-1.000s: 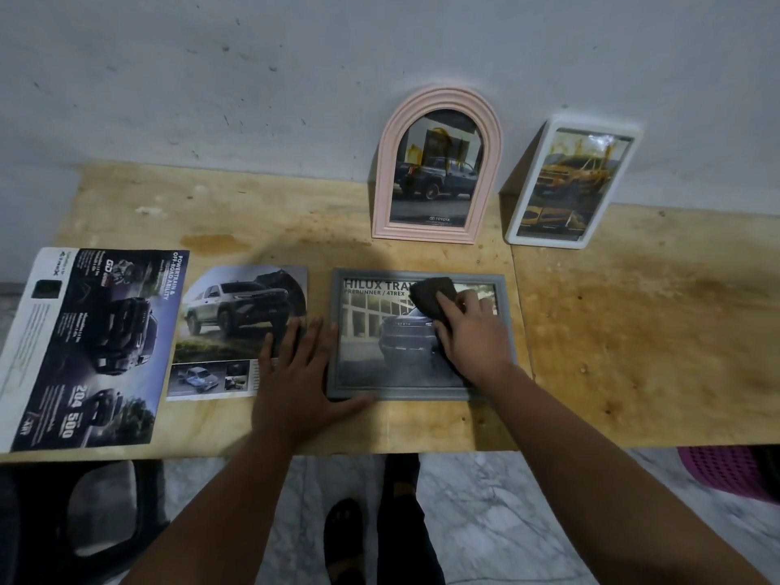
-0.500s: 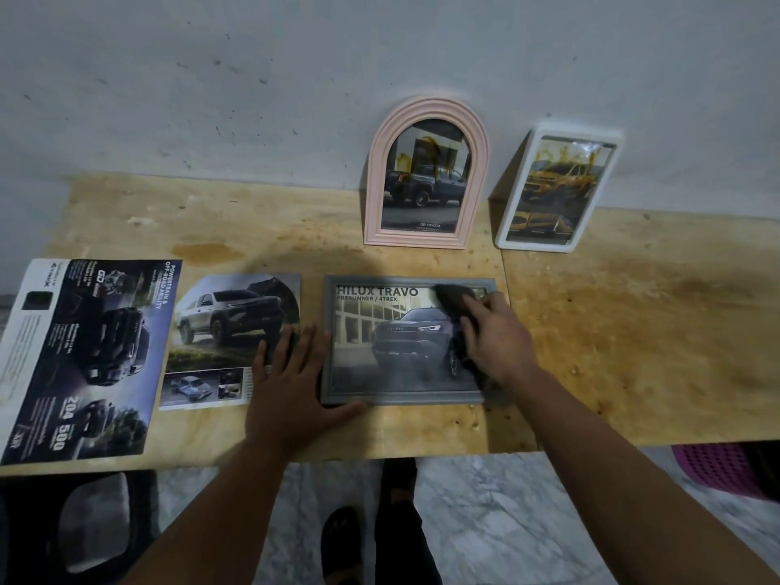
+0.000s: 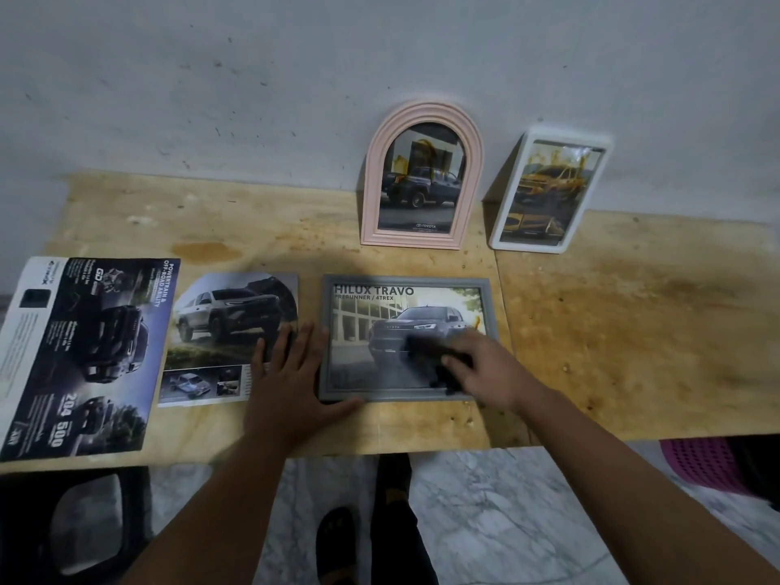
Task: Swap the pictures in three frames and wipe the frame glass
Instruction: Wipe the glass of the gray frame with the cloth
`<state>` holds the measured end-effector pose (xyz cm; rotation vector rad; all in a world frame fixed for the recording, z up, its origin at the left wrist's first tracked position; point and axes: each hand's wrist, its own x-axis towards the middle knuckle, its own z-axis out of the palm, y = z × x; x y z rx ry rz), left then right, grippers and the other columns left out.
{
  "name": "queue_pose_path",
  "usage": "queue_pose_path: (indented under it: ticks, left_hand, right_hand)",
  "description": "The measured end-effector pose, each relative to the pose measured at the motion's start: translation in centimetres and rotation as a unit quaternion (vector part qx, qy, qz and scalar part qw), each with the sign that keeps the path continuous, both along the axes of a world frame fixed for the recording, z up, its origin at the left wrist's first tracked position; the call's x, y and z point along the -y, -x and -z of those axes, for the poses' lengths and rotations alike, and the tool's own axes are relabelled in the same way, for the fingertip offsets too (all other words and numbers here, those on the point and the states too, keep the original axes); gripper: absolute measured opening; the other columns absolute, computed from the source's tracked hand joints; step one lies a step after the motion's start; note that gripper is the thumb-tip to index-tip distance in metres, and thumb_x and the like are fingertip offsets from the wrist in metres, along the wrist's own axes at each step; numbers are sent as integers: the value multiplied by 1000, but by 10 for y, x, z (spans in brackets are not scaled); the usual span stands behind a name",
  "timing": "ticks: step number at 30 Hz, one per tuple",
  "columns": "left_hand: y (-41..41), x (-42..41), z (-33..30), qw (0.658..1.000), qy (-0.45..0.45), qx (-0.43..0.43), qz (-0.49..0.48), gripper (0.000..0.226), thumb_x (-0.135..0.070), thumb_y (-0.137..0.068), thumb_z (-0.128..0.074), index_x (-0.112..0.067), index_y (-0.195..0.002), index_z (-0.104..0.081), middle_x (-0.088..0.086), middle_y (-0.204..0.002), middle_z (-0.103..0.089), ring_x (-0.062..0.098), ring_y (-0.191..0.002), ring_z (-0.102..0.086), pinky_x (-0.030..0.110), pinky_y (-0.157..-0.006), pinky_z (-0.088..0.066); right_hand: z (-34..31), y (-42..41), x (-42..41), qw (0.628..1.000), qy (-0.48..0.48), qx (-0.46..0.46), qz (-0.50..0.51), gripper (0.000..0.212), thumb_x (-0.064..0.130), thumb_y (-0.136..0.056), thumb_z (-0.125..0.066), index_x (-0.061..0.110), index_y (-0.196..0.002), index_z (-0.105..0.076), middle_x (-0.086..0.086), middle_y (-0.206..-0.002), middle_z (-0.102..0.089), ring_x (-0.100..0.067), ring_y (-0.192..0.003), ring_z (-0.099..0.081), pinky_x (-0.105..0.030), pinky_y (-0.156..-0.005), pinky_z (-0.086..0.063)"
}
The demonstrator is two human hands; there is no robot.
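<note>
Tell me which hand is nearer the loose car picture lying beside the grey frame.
Left. The left hand lies flat with its fingertips on the loose picture, thumb against the grey frame. The right hand is on the frame's far side, pressing a dark cloth on the glass.

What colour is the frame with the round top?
Pale pink. The arched frame leans against the wall; the head view shows it clearly.

Dim light, motion-blurred right hand (image 3: 489,373), glare on white frame (image 3: 553,192) (wide-angle bowing)
</note>
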<state>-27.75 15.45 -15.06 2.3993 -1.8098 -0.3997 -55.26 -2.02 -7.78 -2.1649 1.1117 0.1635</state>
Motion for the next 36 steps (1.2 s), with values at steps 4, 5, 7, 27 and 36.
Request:
queue_pose_path:
  ticks: [4, 5, 7, 27, 36]
  left_hand:
    - [3, -1, 0, 1000, 12, -6, -4, 122, -103, -71, -32, -28, -165, -11, -1, -173, -10, 25, -160, 5, 60, -126, -3]
    - [3, -1, 0, 1000, 13, -5, -5, 122, -103, -72, -32, -28, -165, -11, -1, -173, -11, 25, -160, 5, 60, -126, -3]
    - [3, -1, 1, 1000, 12, 2, -5, 122, -103, -72, -31, -28, -165, -10, -1, -173, -11, 24, -160, 6, 60, -126, -3]
    - [2, -5, 2, 1000, 18, 0, -4, 121, -103, -72, -29, -27, -165, -13, -1, -173, -13, 25, -160, 3, 60, -126, -4]
    - [2, -5, 7, 1000, 26, 2, -2, 122, -103, -72, -30, -26, -165, -13, 0, -173, -15, 26, -160, 1, 60, -126, -6]
  right_hand:
    - [19, -12, 36, 973, 196, -72, 94, 45, 35, -103, -49, 21, -146, -53, -9, -125, -50, -31, -100, -58, -41, -78, -55]
    - [25, -13, 38, 966, 203, -119, 105, 47, 36, -104, -47, 21, -148, -50, -11, -129, -48, -32, -104, -57, -43, -80, -56]
    - [33, -14, 36, 959, 186, -178, 118, 47, 36, -104, -45, 21, -149, -46, -12, -133, -44, -33, -109, -55, -46, -84, -56]
    - [6, -28, 19, 958, 199, -103, 177, 38, 34, -102, -49, 18, -135, -59, -12, -120, -49, -33, -93, -61, -44, -77, -57]
    - [29, 5, 4, 959, 175, -191, 117, 41, 29, -103, -47, 16, -141, -53, -13, -131, -45, -35, -105, -58, -44, -82, -54]
